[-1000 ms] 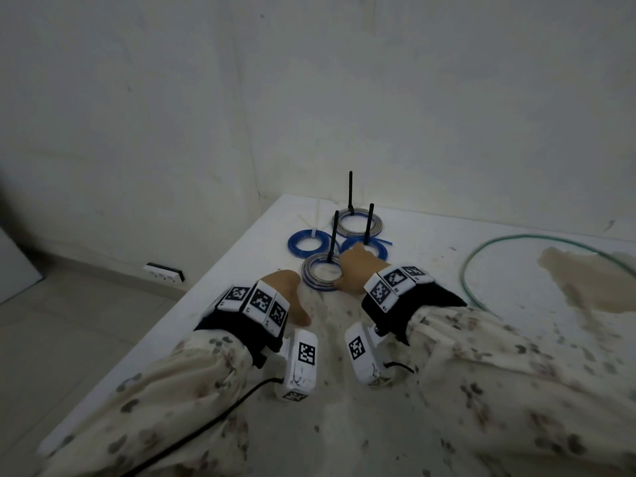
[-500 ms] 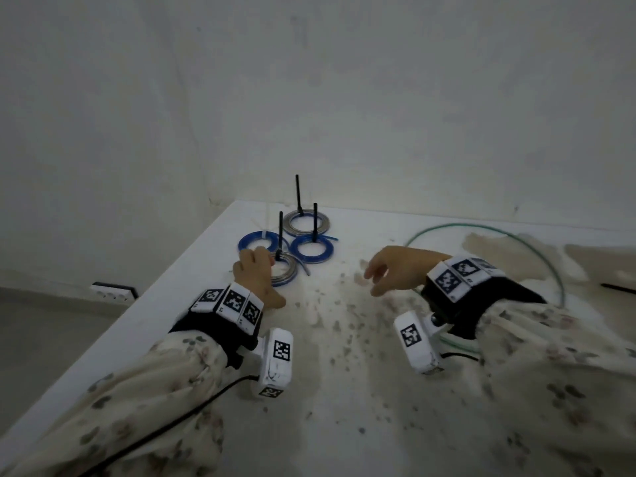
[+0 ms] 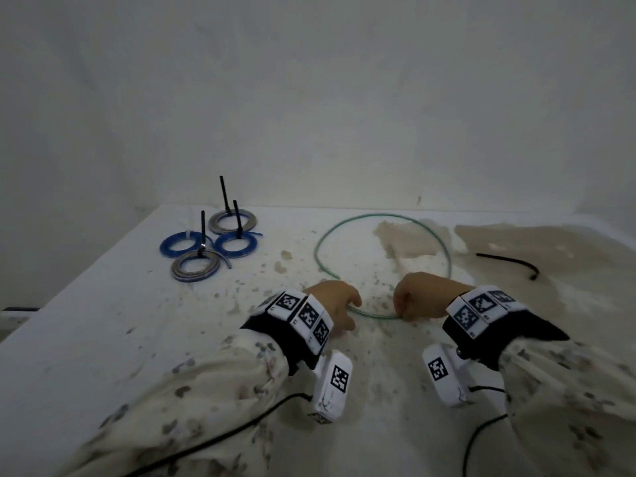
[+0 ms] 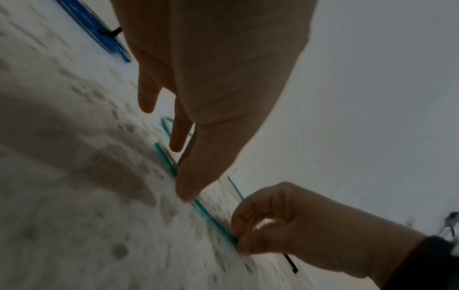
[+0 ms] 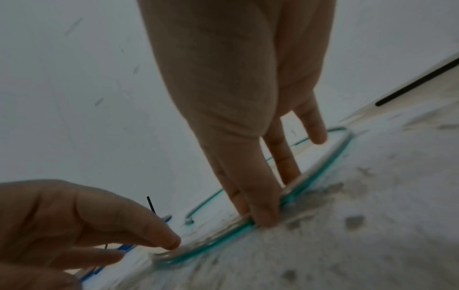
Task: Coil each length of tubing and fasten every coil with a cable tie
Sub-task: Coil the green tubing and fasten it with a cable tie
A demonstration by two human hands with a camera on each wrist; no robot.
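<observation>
Nearby, four tied coils (image 3: 206, 244) and a loose black cable tie (image 3: 507, 262) flank green tubing (image 3: 382, 266); right hand (image 3: 425, 297) pinches it, left hand (image 3: 332, 304) fingers straight, touching it; stained white counter (image 3: 103, 325), bare wall (image 3: 309, 98).

glossy green tubing (image 3: 382, 222), stained matt table (image 3: 103, 321)

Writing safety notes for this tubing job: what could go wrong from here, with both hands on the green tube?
1. The green tubing lies in one wide springy loop; the right hand only pinches it, so it may spring open.
2. The loose cable tie lies beyond the right hand; reaching for it could release the coil.
</observation>
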